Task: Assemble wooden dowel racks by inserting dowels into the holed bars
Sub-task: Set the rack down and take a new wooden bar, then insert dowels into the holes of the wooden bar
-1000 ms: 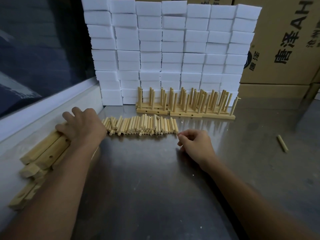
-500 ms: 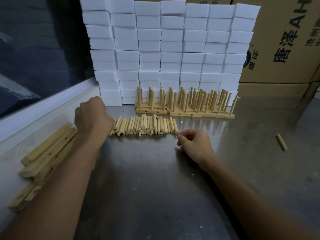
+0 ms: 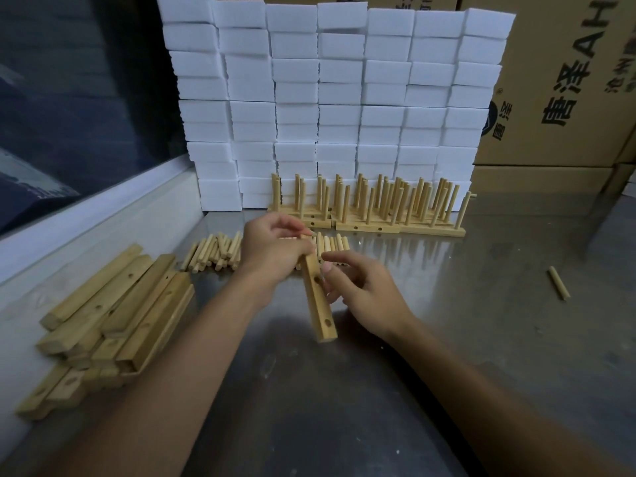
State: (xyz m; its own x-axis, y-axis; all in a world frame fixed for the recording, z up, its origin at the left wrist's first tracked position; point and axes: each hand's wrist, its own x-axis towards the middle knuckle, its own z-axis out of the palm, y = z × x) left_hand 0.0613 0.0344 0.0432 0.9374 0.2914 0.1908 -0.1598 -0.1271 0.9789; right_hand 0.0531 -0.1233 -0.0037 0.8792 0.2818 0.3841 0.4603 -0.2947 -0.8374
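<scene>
My left hand (image 3: 275,249) grips the far end of a holed wooden bar (image 3: 320,304), which slants down toward me above the metal table (image 3: 344,390). Two holes show on the bar's upper face. My right hand (image 3: 361,287) is just right of the bar, thumb and fingertips at its side, with no dowel visible in it. A row of loose dowels (image 3: 216,251) lies behind the hands, partly hidden by them. More holed bars (image 3: 113,315) are piled at the left. Finished racks (image 3: 378,208) with upright dowels stand at the back.
White foam blocks (image 3: 337,98) form a wall behind the racks. Cardboard boxes (image 3: 568,80) stand at the back right. A stray dowel (image 3: 558,283) lies on the table at the right. A pale ledge (image 3: 86,218) runs along the left edge.
My left hand took a bar from the left pile and carried it to the middle. My right hand lifted from beside the dowel row and came up against the bar.
</scene>
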